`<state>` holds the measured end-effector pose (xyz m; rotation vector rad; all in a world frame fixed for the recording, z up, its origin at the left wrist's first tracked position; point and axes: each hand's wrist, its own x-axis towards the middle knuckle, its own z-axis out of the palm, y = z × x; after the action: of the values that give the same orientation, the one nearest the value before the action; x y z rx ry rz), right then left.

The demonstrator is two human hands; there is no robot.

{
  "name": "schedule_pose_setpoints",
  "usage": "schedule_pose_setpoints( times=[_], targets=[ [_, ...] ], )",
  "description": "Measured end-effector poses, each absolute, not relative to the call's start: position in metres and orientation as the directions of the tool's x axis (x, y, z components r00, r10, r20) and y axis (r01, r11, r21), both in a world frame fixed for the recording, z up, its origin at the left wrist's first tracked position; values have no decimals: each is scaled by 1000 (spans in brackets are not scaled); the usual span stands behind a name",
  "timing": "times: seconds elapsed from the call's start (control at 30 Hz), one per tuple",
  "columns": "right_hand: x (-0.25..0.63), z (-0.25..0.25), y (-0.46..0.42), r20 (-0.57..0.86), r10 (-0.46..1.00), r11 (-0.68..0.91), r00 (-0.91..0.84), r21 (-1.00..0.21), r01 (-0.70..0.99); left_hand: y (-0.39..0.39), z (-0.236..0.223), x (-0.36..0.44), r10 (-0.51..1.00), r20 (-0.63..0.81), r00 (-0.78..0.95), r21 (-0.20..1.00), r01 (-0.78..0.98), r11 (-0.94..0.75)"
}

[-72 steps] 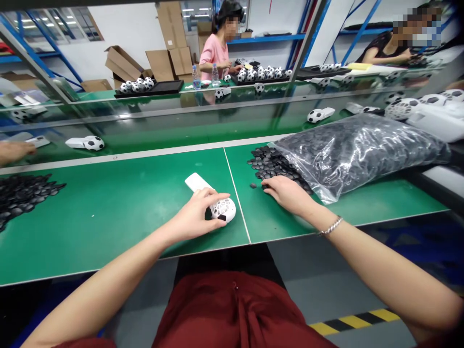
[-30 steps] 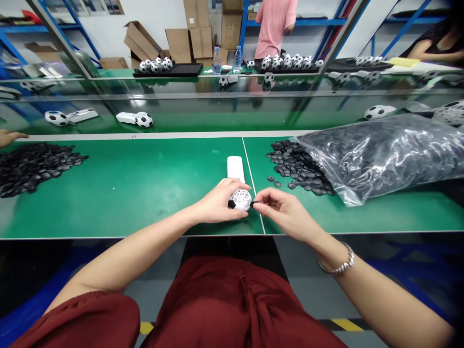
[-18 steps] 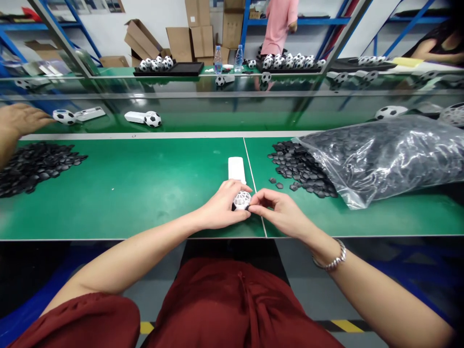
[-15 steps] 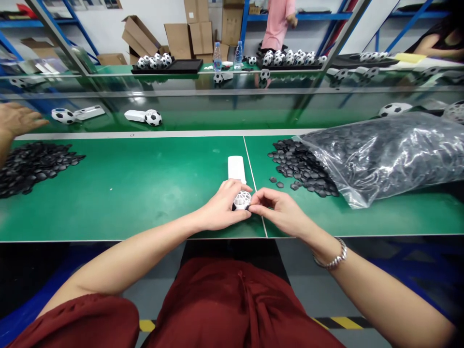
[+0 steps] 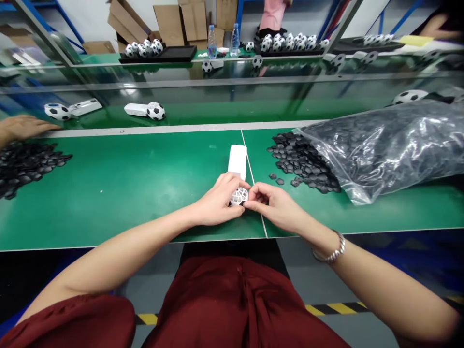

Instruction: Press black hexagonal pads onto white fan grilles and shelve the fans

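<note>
Near the front edge of the green table, my left hand [image 5: 220,200] is closed around a small white ball frame [image 5: 239,196] with open cells and some black at its lower side. A white oblong piece [image 5: 238,159] extends beyond the ball, lying flat on the table. At the ball's right side my right hand [image 5: 271,205] pinches thumb and forefinger together. Whatever sits between those fingertips is too small or hidden to make out. Black pentagon pieces [image 5: 302,162] lie heaped to the right, with a couple of loose ones nearer my right hand.
A clear plastic bag [image 5: 391,145] of black pieces rests at the right. Another black heap [image 5: 29,166] is at the left, under another person's hand [image 5: 27,129]. Beyond the white strip lie football-patterned pieces [image 5: 155,111]. Trays of small footballs [image 5: 290,42] and bottles [image 5: 235,41] stand farther back.
The view has shifted slightly. Both my hands stay at the ball, whose open cells now face more upward. The other person's hand at the left has come down over the black heap.
</note>
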<state>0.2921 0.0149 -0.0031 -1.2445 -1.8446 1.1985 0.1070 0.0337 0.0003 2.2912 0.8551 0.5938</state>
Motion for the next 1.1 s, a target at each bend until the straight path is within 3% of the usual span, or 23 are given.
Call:
schedule_pose_setpoints(
  times=[0.1,0.17,0.23,0.37,0.53,0.77,0.93,1.0,1.1],
  targets=[
    [312,-5,38,112,952,262,-285,-780,568,42,2,104,711,142,689,702,436,-563],
    [329,-5,54,212,948,317,-237,-557,768,44,3,101,718,138,682,725,425,-543],
    [341,-6,64,211,931,353,-299,-304,885,44,3,98,714,153,683,745,395,-538],
    [344,-9,64,82,902,420,-424,67,905,38,0,94,733,166,660,751,397,-528],
    [336,-7,58,17,880,453,-474,270,850,30,0,92,868,86,488,747,545,-380],
    [330,-6,51,23,874,459,-486,292,839,21,10,83,797,36,602,754,507,-418],
    [341,-7,57,77,876,447,-476,243,861,17,9,84,820,61,569,747,519,-415],
    [344,-5,56,154,885,426,-440,119,897,18,9,82,816,68,573,737,523,-429],
    [336,2,43,295,875,456,-383,-243,856,21,9,78,792,73,606,725,514,-459]
  ],
)
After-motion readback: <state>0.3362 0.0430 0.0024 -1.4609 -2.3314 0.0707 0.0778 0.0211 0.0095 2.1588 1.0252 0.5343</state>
